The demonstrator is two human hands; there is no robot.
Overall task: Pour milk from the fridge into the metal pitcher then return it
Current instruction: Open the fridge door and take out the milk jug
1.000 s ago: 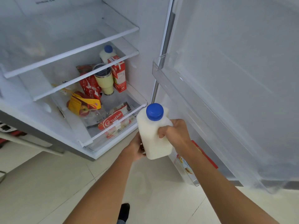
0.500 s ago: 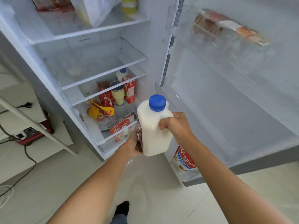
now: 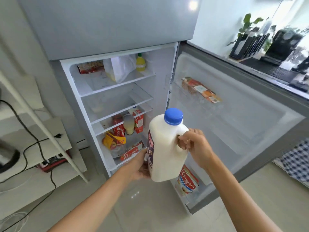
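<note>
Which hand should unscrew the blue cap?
Probably the left hand. It only props the milk jug near its bottom, so it can let go. The right hand grips the handle, carrying the jug, just below the blue cap.

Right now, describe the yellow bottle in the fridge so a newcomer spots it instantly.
Start at the open fridge, its door swung right. Look at the top shelf inside, at its far right end, just right of a white plastic bag. The yellow bottle stands there upright: small, lemon-coloured with a green cap, the only yellow thing on that shelf.
</note>
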